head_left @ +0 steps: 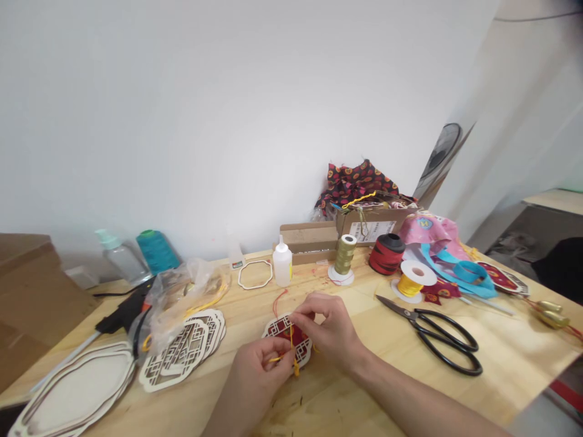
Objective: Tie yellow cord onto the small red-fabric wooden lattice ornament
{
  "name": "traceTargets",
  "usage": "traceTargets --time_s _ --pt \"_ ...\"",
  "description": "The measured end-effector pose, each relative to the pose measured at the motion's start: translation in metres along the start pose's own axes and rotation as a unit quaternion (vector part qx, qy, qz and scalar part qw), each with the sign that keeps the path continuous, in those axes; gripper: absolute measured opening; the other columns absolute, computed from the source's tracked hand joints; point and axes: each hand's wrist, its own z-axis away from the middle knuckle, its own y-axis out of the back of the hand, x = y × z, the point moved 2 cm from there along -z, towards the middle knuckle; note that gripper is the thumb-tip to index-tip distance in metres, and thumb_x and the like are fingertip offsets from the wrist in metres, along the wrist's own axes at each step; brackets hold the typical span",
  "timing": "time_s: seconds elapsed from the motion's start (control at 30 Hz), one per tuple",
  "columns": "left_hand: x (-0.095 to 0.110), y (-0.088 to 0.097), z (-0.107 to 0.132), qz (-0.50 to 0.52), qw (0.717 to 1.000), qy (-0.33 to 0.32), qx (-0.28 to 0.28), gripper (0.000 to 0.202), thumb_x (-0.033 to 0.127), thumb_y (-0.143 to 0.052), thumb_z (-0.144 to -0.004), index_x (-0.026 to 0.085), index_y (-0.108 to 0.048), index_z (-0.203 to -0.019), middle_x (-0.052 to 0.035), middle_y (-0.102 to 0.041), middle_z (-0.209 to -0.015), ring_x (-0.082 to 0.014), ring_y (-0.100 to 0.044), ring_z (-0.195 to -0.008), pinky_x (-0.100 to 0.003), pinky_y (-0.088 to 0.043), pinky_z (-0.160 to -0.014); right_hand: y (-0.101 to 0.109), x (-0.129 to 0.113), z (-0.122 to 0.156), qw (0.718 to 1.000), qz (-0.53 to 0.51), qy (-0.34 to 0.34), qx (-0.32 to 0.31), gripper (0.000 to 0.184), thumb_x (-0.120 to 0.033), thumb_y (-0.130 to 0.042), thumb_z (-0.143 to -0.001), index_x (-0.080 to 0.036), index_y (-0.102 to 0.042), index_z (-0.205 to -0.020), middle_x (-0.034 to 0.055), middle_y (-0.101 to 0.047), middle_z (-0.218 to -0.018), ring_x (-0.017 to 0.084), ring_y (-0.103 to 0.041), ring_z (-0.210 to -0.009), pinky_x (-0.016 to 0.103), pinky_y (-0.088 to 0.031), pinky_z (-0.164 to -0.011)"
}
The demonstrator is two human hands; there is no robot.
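A lattice-cut wooden ornament (302, 351) backed with red fabric lies on the table between my hands. Over it runs a yellow cord (291, 337). My left hand (266, 367) is at the ornament's lower left, its thumb and fingers pinched on the cord's lower part. With fingertips pressed together, my right hand (325, 325) grips the cord's upper end above the ornament. A thin red thread (279, 298) loops out from the ornament's top. My fingers and the cord cover part of the ornament.
Black-handled scissors (437, 337) lie at right. Behind stand a glue bottle (283, 266), an olive thread spool (344, 256), a red thread cone (386, 255) and a yellow cord spool (412, 280). Lattice panels (175, 355) and a glue gun (119, 312) are at left.
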Motion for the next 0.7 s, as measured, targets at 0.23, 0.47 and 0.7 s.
traceTargets --time_s 0.23,0.47,0.7 --pt "-0.002 0.010 -0.001 0.023 0.999 0.030 -0.001 0.020 0.028 -0.063 -0.056 0.012 -0.067 -0.068 -0.0025 -0.069 -0.063 -0.0173 -0.059 -0.059 -0.022 -0.043 -0.054 -0.006 0.009 0.000 0.997 -0.035 -0.057 -0.040 0.016 -0.023 -0.054 -0.071 -0.014 -0.062 -0.060 0.0007 -0.058 -0.055 0.010 -0.050 -0.050 0.019 -0.038 -0.047" --pt "-0.001 0.011 -0.001 -0.016 0.999 0.019 -0.024 0.018 0.027 -0.059 -0.060 0.013 -0.069 -0.068 -0.0020 -0.069 -0.060 -0.0177 -0.058 -0.058 -0.022 -0.042 -0.052 -0.004 0.004 0.001 0.997 -0.018 -0.035 -0.064 0.014 -0.023 -0.055 -0.071 -0.015 -0.063 -0.064 0.0010 -0.059 -0.057 0.010 -0.050 -0.052 0.019 -0.037 -0.048" --pt "-0.004 0.014 -0.003 -0.089 0.996 0.003 -0.025 0.023 0.028 -0.054 -0.064 0.014 -0.069 -0.074 -0.0018 -0.069 -0.063 -0.0189 -0.059 -0.061 -0.022 -0.042 -0.054 -0.007 0.006 0.003 0.989 -0.077 -0.093 -0.090 0.015 -0.026 -0.057 -0.069 -0.014 -0.063 -0.063 0.0016 -0.058 -0.057 0.010 -0.048 -0.051 0.020 -0.037 -0.048"
